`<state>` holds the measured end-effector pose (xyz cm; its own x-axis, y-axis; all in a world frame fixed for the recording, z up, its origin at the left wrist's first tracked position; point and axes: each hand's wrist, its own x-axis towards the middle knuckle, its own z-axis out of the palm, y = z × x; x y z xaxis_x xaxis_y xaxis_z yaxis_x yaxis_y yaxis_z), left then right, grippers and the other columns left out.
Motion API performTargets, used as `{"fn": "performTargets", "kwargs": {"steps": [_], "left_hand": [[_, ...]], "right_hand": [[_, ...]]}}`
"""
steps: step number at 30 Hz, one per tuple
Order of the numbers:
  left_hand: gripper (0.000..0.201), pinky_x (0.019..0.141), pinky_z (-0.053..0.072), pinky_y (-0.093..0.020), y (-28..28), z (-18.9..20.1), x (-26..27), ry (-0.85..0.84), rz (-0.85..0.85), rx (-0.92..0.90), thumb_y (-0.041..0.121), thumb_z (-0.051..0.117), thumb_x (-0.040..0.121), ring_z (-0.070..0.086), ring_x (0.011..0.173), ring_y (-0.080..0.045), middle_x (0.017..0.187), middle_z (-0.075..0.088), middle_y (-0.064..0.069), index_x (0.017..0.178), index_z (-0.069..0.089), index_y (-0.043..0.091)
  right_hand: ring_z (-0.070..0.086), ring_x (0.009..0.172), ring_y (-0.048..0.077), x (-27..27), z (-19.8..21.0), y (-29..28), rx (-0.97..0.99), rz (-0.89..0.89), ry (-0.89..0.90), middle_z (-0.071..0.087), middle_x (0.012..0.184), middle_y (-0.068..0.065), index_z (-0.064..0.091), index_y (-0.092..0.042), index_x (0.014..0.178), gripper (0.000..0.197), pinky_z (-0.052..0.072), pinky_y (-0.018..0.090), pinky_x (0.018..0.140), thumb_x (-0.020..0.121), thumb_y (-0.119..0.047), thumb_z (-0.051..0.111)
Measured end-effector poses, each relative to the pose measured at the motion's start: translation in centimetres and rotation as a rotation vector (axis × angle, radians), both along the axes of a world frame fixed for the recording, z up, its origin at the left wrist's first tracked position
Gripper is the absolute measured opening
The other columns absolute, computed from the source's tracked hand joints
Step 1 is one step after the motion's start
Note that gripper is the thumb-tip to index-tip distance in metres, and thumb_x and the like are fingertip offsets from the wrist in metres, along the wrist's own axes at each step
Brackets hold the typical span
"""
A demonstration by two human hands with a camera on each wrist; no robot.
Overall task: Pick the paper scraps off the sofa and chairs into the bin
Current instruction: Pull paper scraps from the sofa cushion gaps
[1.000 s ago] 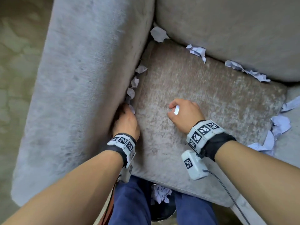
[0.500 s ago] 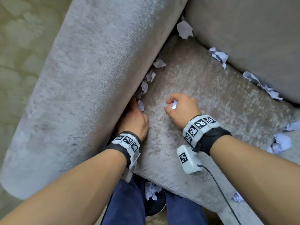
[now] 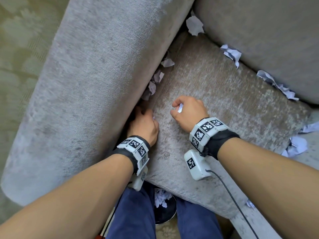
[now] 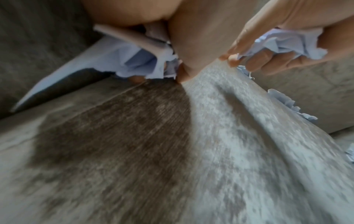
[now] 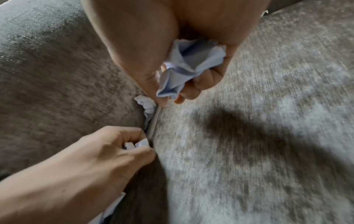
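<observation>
Left hand (image 3: 144, 125) is reaching into the crevice between the seat cushion (image 3: 224, 107) and the sofa armrest (image 3: 96, 80), fingers curled and pinching a small crumpled paper scrap (image 5: 137, 144); a larger torn piece (image 4: 107, 60) is also lying under this hand, running down into the crevice. Right hand (image 3: 189, 112) is hovering over the seat cushion just right of the left hand, fist closed round a crumpled wad of pale paper (image 5: 188, 66).

Loose scraps (image 3: 155, 81) are sitting in a row along the same crevice, beyond the left hand. One scrap (image 3: 194, 25) is lying in the cushion's far corner where armrest meets back cushion (image 3: 267, 31). More pieces (image 3: 232, 55) are lining the seam between seat cushion and back cushion, and another cluster (image 3: 296, 146) is resting off the cushion's right edge.

Dark bin (image 3: 164, 212) is standing on the floor below the cushion's front edge, between the person's blue-trousered legs (image 3: 138, 214), with crumpled paper (image 3: 160, 199) showing inside it.
</observation>
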<state>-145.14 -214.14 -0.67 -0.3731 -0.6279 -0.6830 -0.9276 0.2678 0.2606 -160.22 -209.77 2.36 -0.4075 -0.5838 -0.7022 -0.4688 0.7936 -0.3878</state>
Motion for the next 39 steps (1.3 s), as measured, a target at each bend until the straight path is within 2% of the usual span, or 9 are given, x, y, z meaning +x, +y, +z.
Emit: {"fn": "performTargets", "kwargs": {"steps": [2,5,8,11,14,21,25,32,39], "left_hand": [[0.021,0.064,0.036,-0.036,0.0,0.5,0.1,0.012,0.017,0.028,0.028,0.048,0.094,0.056,0.087,-0.043,0.113,0.047,-0.020,0.105,0.051,0.010],[0.014,0.060,0.032,-0.033,-0.6,1.2,0.5,0.066,0.080,0.042,0.024,0.054,0.088,0.054,0.076,-0.040,0.081,0.052,-0.011,0.087,0.044,0.013],[0.015,0.057,0.029,-0.031,-1.0,2.2,0.7,0.055,0.114,0.068,0.022,0.053,0.087,0.044,0.063,-0.033,0.060,0.043,-0.002,0.079,0.043,0.015],[0.017,0.057,0.034,-0.030,-0.7,3.1,1.0,0.031,0.076,0.117,0.026,0.052,0.085,0.052,0.067,-0.036,0.062,0.050,-0.005,0.074,0.045,0.014],[0.012,0.061,0.037,-0.029,-0.8,3.5,1.4,0.042,0.108,0.195,0.024,0.054,0.084,0.060,0.078,-0.037,0.072,0.060,-0.007,0.084,0.056,0.013],[0.028,0.043,0.022,-0.028,-1.7,3.3,2.3,0.119,0.105,0.282,0.015,0.053,0.084,0.038,0.050,-0.018,0.057,0.043,-0.001,0.065,0.032,0.017],[0.030,0.043,0.021,-0.027,-1.7,3.3,2.3,0.139,0.134,0.285,0.014,0.052,0.085,0.037,0.050,-0.015,0.058,0.042,0.000,0.065,0.031,0.018],[0.030,0.043,0.019,-0.029,-1.8,2.5,2.7,0.171,0.161,0.300,0.010,0.052,0.085,0.033,0.048,-0.015,0.056,0.038,0.000,0.066,0.030,0.017],[0.031,0.044,0.020,-0.028,-1.8,2.4,2.7,0.156,0.155,0.314,0.010,0.051,0.086,0.033,0.050,-0.013,0.059,0.038,0.001,0.066,0.029,0.018]], "right_hand": [[0.053,0.101,0.017,0.1,0.1,-0.3,-0.006,0.006,0.000,0.054,0.087,-0.010,0.065,-0.023,0.108,0.020,0.043,0.027,0.079,0.089,-0.026,0.061],[0.055,0.105,0.022,0.6,0.1,-0.9,0.005,0.016,0.004,0.061,0.093,-0.006,0.063,-0.024,0.112,0.023,0.046,0.031,0.082,0.089,-0.027,0.061],[0.054,0.105,0.021,1.4,0.1,-1.5,0.007,0.042,-0.006,0.064,0.090,-0.007,0.056,-0.025,0.119,0.031,0.049,0.036,0.087,0.089,-0.027,0.061],[0.057,0.102,0.025,2.5,-0.1,-2.6,-0.015,0.062,-0.016,0.066,0.094,-0.005,0.051,-0.024,0.123,0.037,0.049,0.041,0.089,0.087,-0.028,0.061],[0.059,0.098,0.033,3.4,-0.9,-3.7,-0.028,0.062,-0.003,0.067,0.097,0.006,0.049,-0.022,0.122,0.041,0.051,0.045,0.085,0.084,-0.030,0.062],[0.059,0.091,0.043,4.4,-2.7,-5.6,-0.036,0.071,0.044,0.066,0.095,0.016,0.044,-0.023,0.116,0.044,0.048,0.039,0.074,0.077,-0.034,0.059],[0.058,0.090,0.044,4.3,-3.7,-6.3,0.012,0.128,0.067,0.063,0.099,0.016,0.045,-0.023,0.113,0.040,0.036,0.034,0.067,0.075,-0.033,0.054],[0.058,0.090,0.042,4.1,-5.2,-7.5,0.042,0.217,0.147,0.062,0.100,0.017,0.051,-0.016,0.112,0.028,0.030,0.031,0.064,0.085,-0.022,0.054],[0.059,0.088,0.041,4.7,-6.4,-7.5,0.084,0.227,0.119,0.064,0.098,0.018,0.058,-0.011,0.098,0.034,0.030,0.028,0.066,0.076,-0.035,0.047]]}}
